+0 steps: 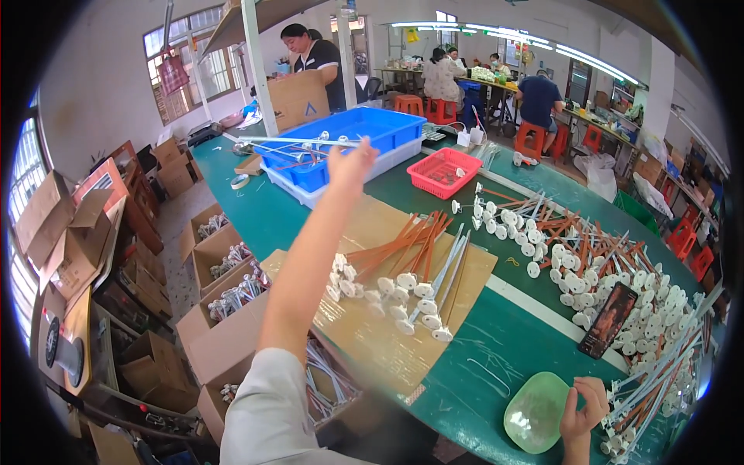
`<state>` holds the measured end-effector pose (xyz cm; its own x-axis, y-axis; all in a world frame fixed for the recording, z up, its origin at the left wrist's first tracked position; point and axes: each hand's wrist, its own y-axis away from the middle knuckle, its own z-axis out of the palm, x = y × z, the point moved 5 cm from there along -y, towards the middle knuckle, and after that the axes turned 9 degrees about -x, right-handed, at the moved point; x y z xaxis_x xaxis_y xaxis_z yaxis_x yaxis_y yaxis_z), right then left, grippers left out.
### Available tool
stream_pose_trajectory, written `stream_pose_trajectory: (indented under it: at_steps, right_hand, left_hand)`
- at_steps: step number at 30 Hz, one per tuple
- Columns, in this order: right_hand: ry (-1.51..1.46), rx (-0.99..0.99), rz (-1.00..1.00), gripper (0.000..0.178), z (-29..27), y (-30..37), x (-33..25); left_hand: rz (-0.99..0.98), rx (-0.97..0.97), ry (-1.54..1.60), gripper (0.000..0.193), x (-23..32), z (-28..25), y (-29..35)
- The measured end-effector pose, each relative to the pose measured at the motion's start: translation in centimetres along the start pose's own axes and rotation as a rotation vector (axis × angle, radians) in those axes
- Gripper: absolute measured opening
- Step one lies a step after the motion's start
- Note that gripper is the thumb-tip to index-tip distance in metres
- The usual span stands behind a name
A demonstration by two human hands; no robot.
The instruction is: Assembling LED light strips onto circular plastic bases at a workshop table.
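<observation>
My left hand (350,164) reaches out over the near side of a blue plastic tray (380,128). Its fingers close around the end of a long grey-white lead (298,141), which stretches left across the tray. Several pieces with white heads and leads lie in the tray beneath it. At the lower right, my right hand (587,412) is held beside a translucent green bowl (535,415), fingers curled with thumb and fingertips together. Anything between them is too small to make out. White round-headed pieces with brown and grey leads (411,298) lie on a cardboard sheet (372,360) between my arms.
More white-headed pieces (573,271) are heaped along the right of the green table (496,325), with a phone (608,319) leaning on them. A red basket (443,174) stands behind the cardboard. Open boxes (225,325) sit at left. A person (318,62) stands beyond the tray; others sit farther back.
</observation>
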<state>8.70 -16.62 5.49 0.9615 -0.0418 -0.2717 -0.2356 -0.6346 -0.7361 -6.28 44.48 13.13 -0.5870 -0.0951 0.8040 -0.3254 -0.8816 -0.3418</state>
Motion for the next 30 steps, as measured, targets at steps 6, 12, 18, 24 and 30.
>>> stream_pose_trajectory:
  at_steps: [6, 12, 18, 24, 30]
  right_hand:
    - [-0.002, -0.009, 0.054, 0.006, 0.4, -0.4, 1.5]
    - [0.096, -0.041, 0.195, 0.011, -0.1, 0.2, 3.6]
    - [-0.056, -0.019, 0.360, 0.010, 0.7, 1.7, 5.5]
    - [-0.079, -0.038, 0.293, 0.005, -0.3, 1.2, 4.3]
    - [-0.006, -0.062, 0.080, 0.010, -0.5, -1.6, 2.5]
  left_hand:
    - [-0.025, 0.387, -0.116, 0.026, -3.0, -8.9, -15.0]
    - [-0.096, 0.372, -0.338, 0.038, -4.5, -13.6, -19.9]
    - [-0.279, 0.179, -0.318, 0.066, -5.2, -12.2, -20.2]
    - [-0.029, 0.232, -0.309, 0.041, -1.2, -8.0, -19.2]
    - [0.076, -0.527, -0.189, 0.024, 0.7, 12.0, -2.2]
